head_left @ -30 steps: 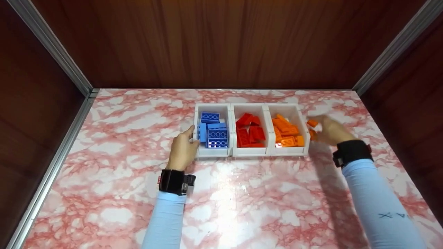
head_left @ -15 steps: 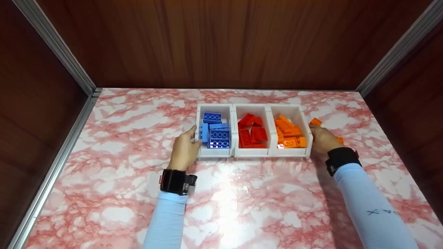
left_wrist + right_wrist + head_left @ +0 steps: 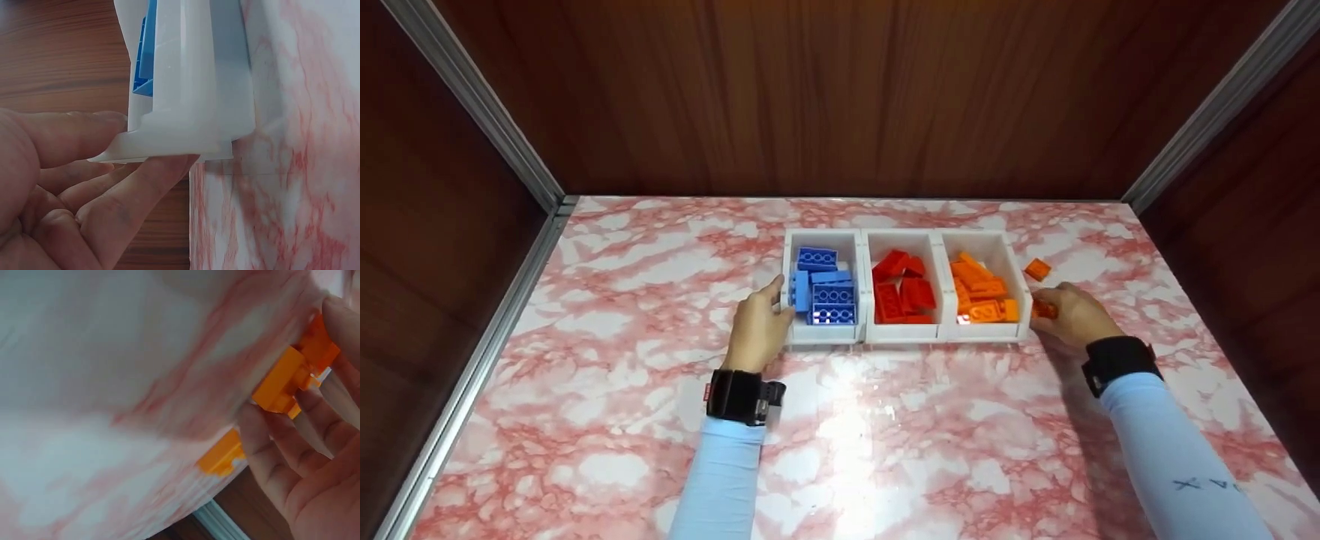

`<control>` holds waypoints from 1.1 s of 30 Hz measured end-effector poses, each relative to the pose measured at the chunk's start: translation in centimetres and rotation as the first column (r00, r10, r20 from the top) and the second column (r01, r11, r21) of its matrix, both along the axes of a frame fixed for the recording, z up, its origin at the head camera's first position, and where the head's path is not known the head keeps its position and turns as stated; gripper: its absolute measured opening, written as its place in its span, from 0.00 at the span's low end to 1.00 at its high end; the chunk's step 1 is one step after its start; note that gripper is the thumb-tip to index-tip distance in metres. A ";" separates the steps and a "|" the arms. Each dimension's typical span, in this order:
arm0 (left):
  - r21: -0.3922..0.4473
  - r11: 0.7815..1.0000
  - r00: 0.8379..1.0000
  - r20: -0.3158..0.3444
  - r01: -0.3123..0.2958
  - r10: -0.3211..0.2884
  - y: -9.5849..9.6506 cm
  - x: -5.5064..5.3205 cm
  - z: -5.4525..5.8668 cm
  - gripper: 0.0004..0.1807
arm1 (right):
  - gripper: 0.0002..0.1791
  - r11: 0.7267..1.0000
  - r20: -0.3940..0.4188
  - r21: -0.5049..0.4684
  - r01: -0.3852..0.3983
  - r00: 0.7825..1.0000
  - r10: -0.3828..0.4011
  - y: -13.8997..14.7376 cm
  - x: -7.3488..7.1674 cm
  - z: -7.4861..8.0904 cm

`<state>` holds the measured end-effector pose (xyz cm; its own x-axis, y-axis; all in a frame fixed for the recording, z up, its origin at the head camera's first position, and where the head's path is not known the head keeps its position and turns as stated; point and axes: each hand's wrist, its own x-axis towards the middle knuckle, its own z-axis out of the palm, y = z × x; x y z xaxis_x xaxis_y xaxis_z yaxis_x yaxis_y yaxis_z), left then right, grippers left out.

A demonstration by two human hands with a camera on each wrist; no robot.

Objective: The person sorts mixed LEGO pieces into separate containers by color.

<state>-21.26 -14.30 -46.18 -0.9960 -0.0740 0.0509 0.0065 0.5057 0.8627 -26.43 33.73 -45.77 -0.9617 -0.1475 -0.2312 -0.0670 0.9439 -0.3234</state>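
My left hand (image 3: 759, 322) grips the left wall of the white bin (image 3: 786, 330) with blue building bricks (image 3: 832, 295); the left wrist view shows thumb and fingers around the bin's rim (image 3: 169, 147). My right hand (image 3: 1076, 315) is at the outer wall of the right bin (image 3: 1024, 330), thumb and fingers curled round orange building bricks (image 3: 278, 379). At least two show in its grasp in the right wrist view; fingers partly hide them. Another orange brick (image 3: 1038, 269) lies on the table just beyond the hand.
Three white bins stand joined in a row. The middle bin (image 3: 901, 334) has red bricks (image 3: 916, 294), the right one orange bricks (image 3: 979, 277). The pink-and-white marbled table (image 3: 622, 420) backs onto a dark wooden panel (image 3: 840, 97), with metal-framed panels on both sides.
My right hand swept in over the orange bricks beside the right bin, then shifted slightly right, and bricks show between its fingers. The left hand has kept its grip on the bin.
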 end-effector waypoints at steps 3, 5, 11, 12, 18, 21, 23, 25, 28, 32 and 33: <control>-0.001 1.000 1.000 -0.002 -0.002 0.002 -0.1 0.0 0.0 0.33 | 0.34 1.000 0.034 0.004 0.024 0.999 -0.024 0.6 0.6 0.1; 0.002 1.000 1.000 -0.004 0.000 0.000 -0.2 0.0 -0.1 0.33 | 0.31 1.000 0.035 -0.003 0.027 0.999 -0.027 1.0 0.8 0.1; 0.001 1.000 1.000 -0.002 0.001 -0.001 -0.5 0.0 -0.2 0.33 | 0.28 0.999 0.020 -0.029 0.026 0.999 -0.025 2.2 1.4 0.3; -0.001 1.000 1.000 0.000 0.000 0.000 -0.5 0.0 -0.2 0.33 | 0.30 0.998 0.036 -0.044 0.049 0.998 -0.048 2.2 1.4 0.5; -0.007 1.000 1.000 0.006 0.003 -0.003 -0.5 0.0 -0.1 0.33 | 0.29 0.987 -0.142 -0.146 0.070 0.986 -0.090 0.8 1.5 2.9; -0.006 1.000 1.000 0.006 0.006 -0.006 -0.5 0.0 0.0 0.33 | 0.25 0.988 -0.348 -0.153 -0.012 0.937 -0.043 -1.1 1.0 4.3; -0.004 1.000 1.000 0.005 0.007 -0.007 -0.5 0.0 0.0 0.33 | 0.25 0.986 -0.414 -0.156 -0.051 0.910 -0.018 -2.7 0.5 5.1; -0.007 1.000 1.000 0.003 0.005 -0.005 -0.5 0.0 0.0 0.33 | 0.24 0.984 -0.439 -0.157 -0.088 0.898 0.010 -4.4 -0.1 5.6; -0.016 1.000 1.000 -0.008 0.007 -0.007 -0.4 0.0 0.0 0.33 | 0.25 0.980 -0.429 -0.147 -0.137 0.901 0.062 -6.7 -1.0 5.9; -0.019 1.000 1.000 -0.010 0.013 -0.013 -0.2 0.0 0.0 0.33 | 0.25 0.975 -0.394 -0.122 -0.183 0.911 0.122 -8.9 -1.9 6.0; -0.020 1.000 1.000 -0.009 0.014 -0.014 -0.2 0.0 0.0 0.33 | 0.25 0.975 -0.390 -0.114 -0.192 0.911 0.134 -9.2 -2.0 6.0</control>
